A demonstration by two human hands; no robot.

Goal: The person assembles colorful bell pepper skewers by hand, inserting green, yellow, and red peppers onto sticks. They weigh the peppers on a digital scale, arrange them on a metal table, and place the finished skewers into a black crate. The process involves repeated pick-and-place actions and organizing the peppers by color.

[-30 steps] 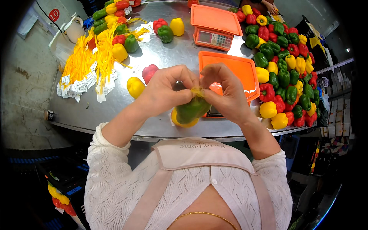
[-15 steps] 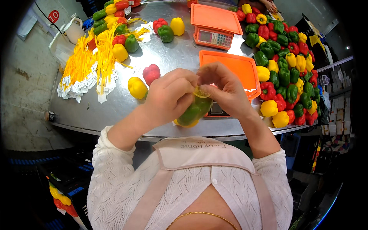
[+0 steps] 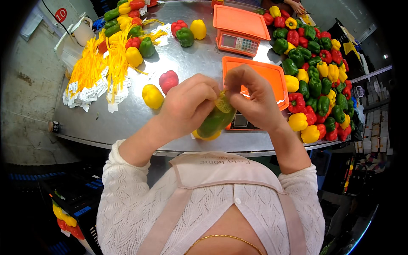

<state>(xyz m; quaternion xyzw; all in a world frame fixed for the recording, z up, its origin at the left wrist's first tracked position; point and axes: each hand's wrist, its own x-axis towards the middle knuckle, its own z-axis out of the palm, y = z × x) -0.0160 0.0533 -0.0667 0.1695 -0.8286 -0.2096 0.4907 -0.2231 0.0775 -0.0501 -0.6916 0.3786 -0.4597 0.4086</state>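
Note:
A yellow mesh bag (image 3: 221,103) with a green bell pepper (image 3: 215,121) inside hangs below my hands, just over the table's near edge. At its bottom a yellow bell pepper (image 3: 206,135) shows. My left hand (image 3: 191,102) is closed, its fingertips pinching the gathered neck of the mesh. My right hand (image 3: 253,97) pinches the neck from the other side, thumb against bent fingers. To the left, a loose yellow pepper (image 3: 152,96) and a red pepper (image 3: 168,81) lie close to my left hand. Behind my right hand is an orange scale (image 3: 272,80).
Yellow mesh bags with white tags (image 3: 95,68) lie at the left, near a white jug (image 3: 83,32). A second orange scale (image 3: 240,23) stands farther back. Mixed peppers (image 3: 315,85) heap along the right side. Another person's hand (image 3: 296,7) shows at the far right.
Both hands have shifted slightly, the right one a little upward. The mesh neck is drawn up narrower between the fingertips. The view has tilted a little.

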